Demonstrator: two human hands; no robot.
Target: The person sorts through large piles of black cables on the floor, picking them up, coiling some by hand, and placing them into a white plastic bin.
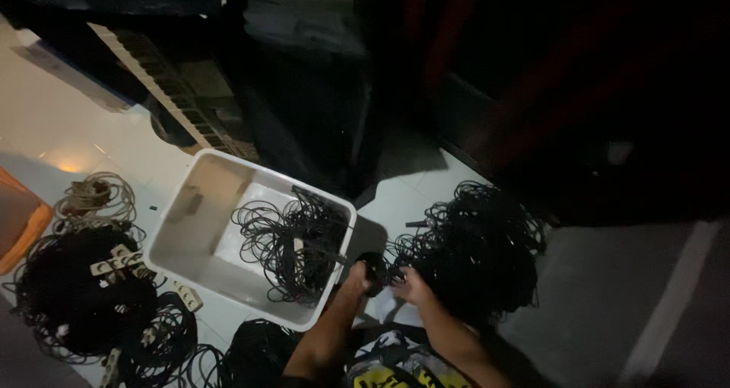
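My left hand (354,279) and my right hand (411,286) meet just right of a white plastic bin (199,228). Between them they grip a small dark bundle of black cable (374,269). Strands run from it into a big tangled heap of black cable (475,251) on the floor to the right. Inside the bin lies a loose coil of black cable (293,243), with its left half bare. The dim light hides how the fingers sit on the bundle.
Left of the bin lie more black cable coils (84,289) with pale power strips (118,260) and a beige coiled cord (95,194). A keyboard instrument (163,84) stands behind. An orange object (19,224) is at the far left. Dark furniture fills the upper right.
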